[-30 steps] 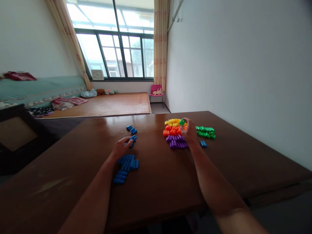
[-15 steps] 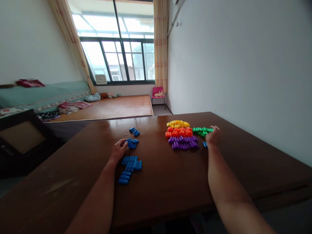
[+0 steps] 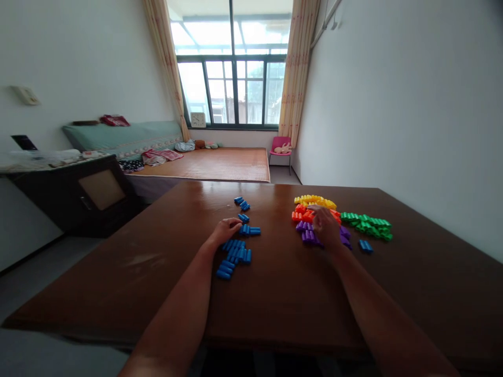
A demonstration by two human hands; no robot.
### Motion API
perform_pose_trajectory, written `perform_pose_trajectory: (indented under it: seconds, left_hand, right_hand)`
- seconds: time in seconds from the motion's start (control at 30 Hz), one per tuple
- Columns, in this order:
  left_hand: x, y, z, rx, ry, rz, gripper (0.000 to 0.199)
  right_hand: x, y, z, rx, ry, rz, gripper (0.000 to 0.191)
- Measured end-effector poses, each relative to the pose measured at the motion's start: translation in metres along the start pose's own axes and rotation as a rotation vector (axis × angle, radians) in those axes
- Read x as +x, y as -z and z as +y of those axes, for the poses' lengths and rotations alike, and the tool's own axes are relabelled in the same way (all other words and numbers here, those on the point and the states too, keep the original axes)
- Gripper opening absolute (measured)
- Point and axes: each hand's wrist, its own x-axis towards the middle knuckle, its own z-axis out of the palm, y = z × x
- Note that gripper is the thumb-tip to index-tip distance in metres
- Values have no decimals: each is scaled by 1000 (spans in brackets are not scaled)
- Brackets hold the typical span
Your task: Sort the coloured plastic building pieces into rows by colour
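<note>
Several blue pieces (image 3: 238, 253) lie in loose clusters left of the table's middle. My left hand (image 3: 228, 230) rests beside the middle cluster, its fingertips at the blue pieces (image 3: 245, 230); whether they grip one is unclear. Over the orange and purple groups hovers my right hand (image 3: 324, 225), its fingers partly spread, with nothing visible in them. It hides part of the orange pieces (image 3: 299, 215) and purple pieces (image 3: 310, 236). Yellow pieces (image 3: 314, 200) lie behind them. Green pieces (image 3: 367, 225) form a pile to the right, with a few blue pieces (image 3: 365, 246) in front.
The brown table (image 3: 283, 293) spans the foreground. A dark cabinet (image 3: 70, 193) stands at the left, and a bed (image 3: 223, 162) lies beyond the table. A pink chair (image 3: 280, 144) is near the window, and a white wall (image 3: 401, 104) runs along the right.
My right hand has moved left from the green pieces to above the orange and purple ones. My left hand remains by the blue pieces, some of which have shifted. The view has turned left.
</note>
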Motion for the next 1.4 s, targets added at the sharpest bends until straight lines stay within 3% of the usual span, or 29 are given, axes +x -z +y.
perform_pose_trajectory:
  seconds: [0.17,0.3,0.47,0.57,0.67,0.77,0.83,0.97,1.07,1.23,1.33,1.4]
  left_hand:
    - [0,-6,4,-233,-32,-222,42]
    - [-1,-5,9,-320,-94,-412,40]
    - [1,-11,7,-407,-55,-379,39]
    - [3,-14,2,-404,-15,-312,41]
    - [2,-9,0,-254,-41,-248,38]
    - [-4,5,5,-14,-91,-169,32]
    - [-10,18,14,89,-79,-181,31]
    - [-19,37,43,122,-58,-422,30]
    - [-27,33,64,121,-104,-491,38]
    - [-47,13,75,171,-237,-356,36]
    - [-51,11,81,224,-288,-317,32]
    - [-50,12,90,226,-347,-313,33]
  right_hand:
    - [-13,-43,-70,190,140,-361,36]
    - [-25,-65,-100,96,88,-484,44]
    - [-30,-71,-104,19,78,-532,57]
    - [-29,-73,-104,52,130,-535,50]
    - [-28,-73,-105,91,170,-577,42]
    - [-28,-70,-106,119,196,-572,41]
    - [-27,-66,-107,127,208,-551,40]
    - [-27,-57,-113,117,229,-512,42]
    - [-29,-50,-118,94,216,-496,50]
    - [-34,-26,-119,140,147,-421,46]
    - [-37,2,-102,184,105,-291,45]
    - [-42,27,-74,152,38,-207,45]
